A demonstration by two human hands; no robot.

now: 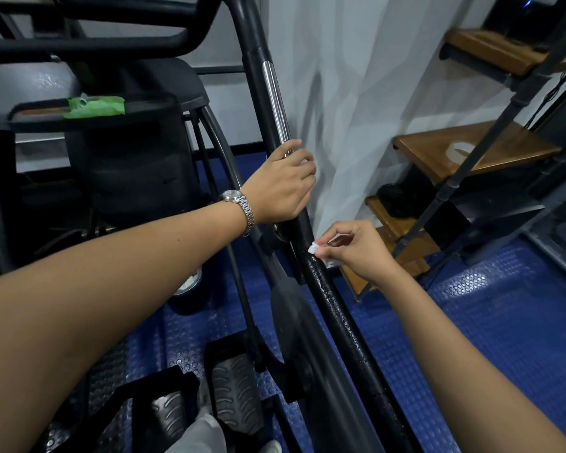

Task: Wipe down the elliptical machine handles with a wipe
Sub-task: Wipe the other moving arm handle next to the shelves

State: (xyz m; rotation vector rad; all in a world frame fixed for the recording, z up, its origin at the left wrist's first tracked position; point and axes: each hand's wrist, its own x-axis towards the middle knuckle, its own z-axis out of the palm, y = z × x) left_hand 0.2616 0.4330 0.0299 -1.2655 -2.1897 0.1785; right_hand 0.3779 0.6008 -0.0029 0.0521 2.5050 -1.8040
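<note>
Floor (pixel 504 322) blue studded | white curtain (pixel 340 93) | L hand (pixel 281 186) grips handle (pixel 334 305) | R hand (pixel 356 250) pinches wipe (pixel 314 248)

Place: small home gym.
Equipment: elliptical machine (pixel 339 308) under the left hand (pixel 281 184).
Surroundings: white curtain (pixel 340 93), wooden stairs (pixel 428 148) beyond the right hand (pixel 356 250).
Floor: blue studded rubber matting (pixel 490 322) below both.

Hands: two, left hand (pixel 280 184) and right hand (pixel 356 253). Wipe (pixel 314 248): one, pinched in the right fingers; handle (pixel 337 308): one, inside the left fingers. Wristwatch (pixel 239 201): one; green pack (pixel 94 106): one; foot pedals (pixel 236 393): two.
</note>
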